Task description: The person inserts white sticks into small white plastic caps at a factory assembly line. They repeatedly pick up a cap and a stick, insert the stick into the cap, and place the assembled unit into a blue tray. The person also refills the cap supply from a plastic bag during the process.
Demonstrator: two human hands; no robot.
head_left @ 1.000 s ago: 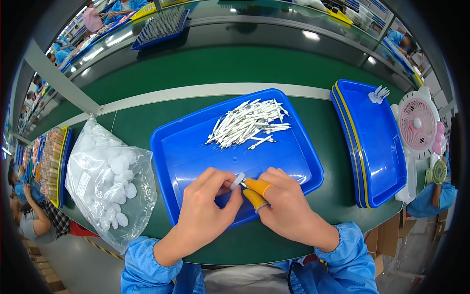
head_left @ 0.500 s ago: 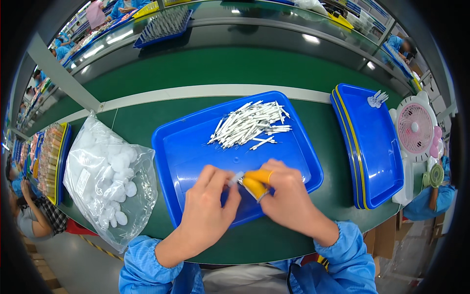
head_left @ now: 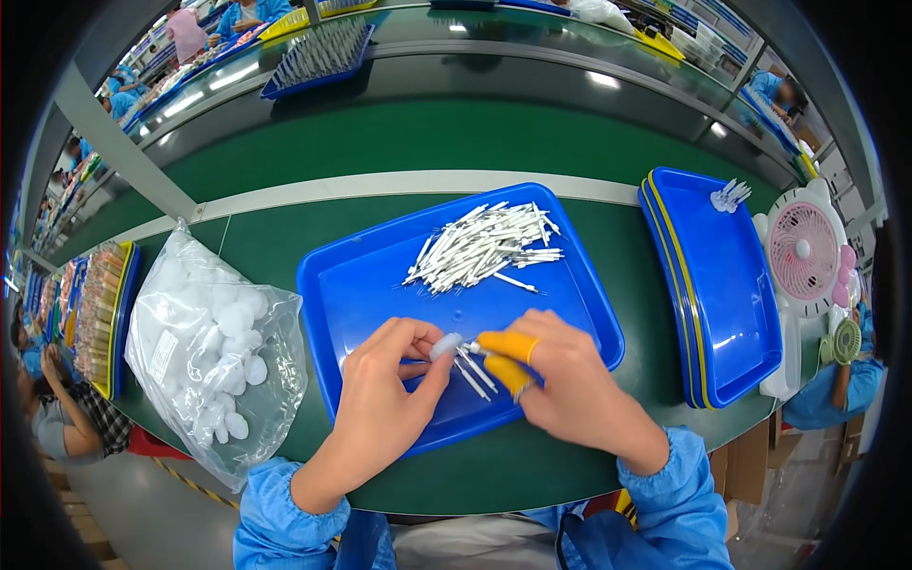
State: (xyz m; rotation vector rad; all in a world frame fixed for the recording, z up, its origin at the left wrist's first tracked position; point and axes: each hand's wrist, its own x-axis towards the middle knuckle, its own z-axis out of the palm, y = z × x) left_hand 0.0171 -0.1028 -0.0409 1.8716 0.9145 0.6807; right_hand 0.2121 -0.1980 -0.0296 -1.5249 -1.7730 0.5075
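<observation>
Over the near part of a blue tray (head_left: 366,275), my left hand (head_left: 385,380) pinches a translucent white round plastic piece (head_left: 445,347) between thumb and fingers. Thin white sticks (head_left: 477,376) point from it down toward the tray. My right hand (head_left: 575,385) is close by on the right, with yellow finger covers on its thumb and index finger. These fingertips are closed at a short white piece beside the round one; its kind is too small to tell. Farther back in the tray lies a heap of white sticks with thin metal tips (head_left: 480,247).
A clear bag of white round pieces (head_left: 214,332) lies left of the tray. Stacked blue and yellow trays (head_left: 722,294) stand at right, the top one holding a few assembled pieces (head_left: 731,196). Beyond them is a pink fan (head_left: 806,242). A metal post (head_left: 123,142) rises at far left.
My hands have moved slightly apart. My left hand has tilted the round piece, and its white sticks now show below it. My right fingers have shifted a little to the right.
</observation>
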